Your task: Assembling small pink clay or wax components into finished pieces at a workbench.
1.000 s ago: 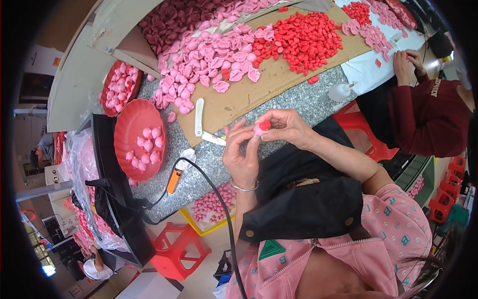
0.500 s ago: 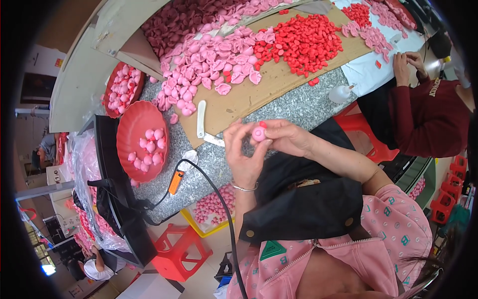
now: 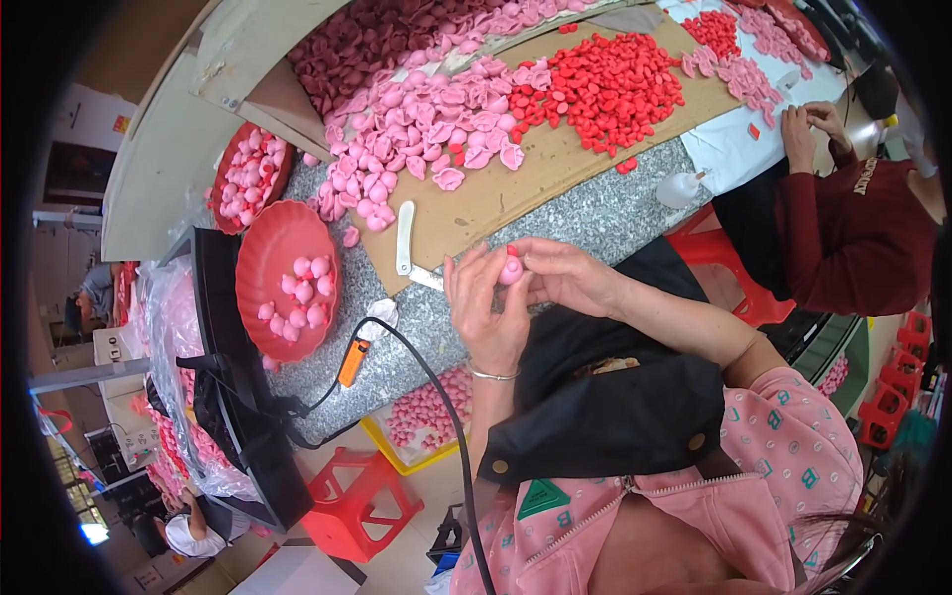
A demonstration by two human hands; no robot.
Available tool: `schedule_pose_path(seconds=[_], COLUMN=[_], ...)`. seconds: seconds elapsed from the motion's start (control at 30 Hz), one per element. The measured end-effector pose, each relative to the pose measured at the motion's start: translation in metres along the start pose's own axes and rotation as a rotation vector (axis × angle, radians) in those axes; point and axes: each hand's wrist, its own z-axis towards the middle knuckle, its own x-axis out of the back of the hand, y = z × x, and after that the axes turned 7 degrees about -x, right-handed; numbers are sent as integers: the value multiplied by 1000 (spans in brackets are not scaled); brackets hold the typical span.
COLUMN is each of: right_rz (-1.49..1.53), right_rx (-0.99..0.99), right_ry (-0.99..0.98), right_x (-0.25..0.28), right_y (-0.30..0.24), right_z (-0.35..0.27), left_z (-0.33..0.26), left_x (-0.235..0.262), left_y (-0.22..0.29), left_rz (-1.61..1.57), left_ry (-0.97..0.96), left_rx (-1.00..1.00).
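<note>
Left hand (image 3: 486, 322) has a pink ball piece (image 3: 510, 271) with a red bit on top, pinched thumb to fingers, held up over the near table edge. Right hand (image 3: 577, 277) has bent fingers at its side; can't tell from here if they grip too. White-handled folding knife (image 3: 405, 238) lies near left fingertips. Red scalloped bowl (image 3: 260, 248), part-filled with similar pieces, sits further left.

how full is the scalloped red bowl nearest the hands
The red bowl is partly full: pink pieces lie inside, with much bare surface showing.
</note>
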Motion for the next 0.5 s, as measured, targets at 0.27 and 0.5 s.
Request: schedule_pose_path(seconds=[0.27, 0.5], right_rz=[-157, -236], right_rx=[121, 132], right_ry=[50, 130], right_x=[6, -2], right_y=[-2, 0], right_z=[-9, -6], left_z=[-1, -3], left_x=[-9, 3], left_y=[-3, -7], left_rz=[-3, -18], left_ry=[55, 75], left_rx=[36, 33])
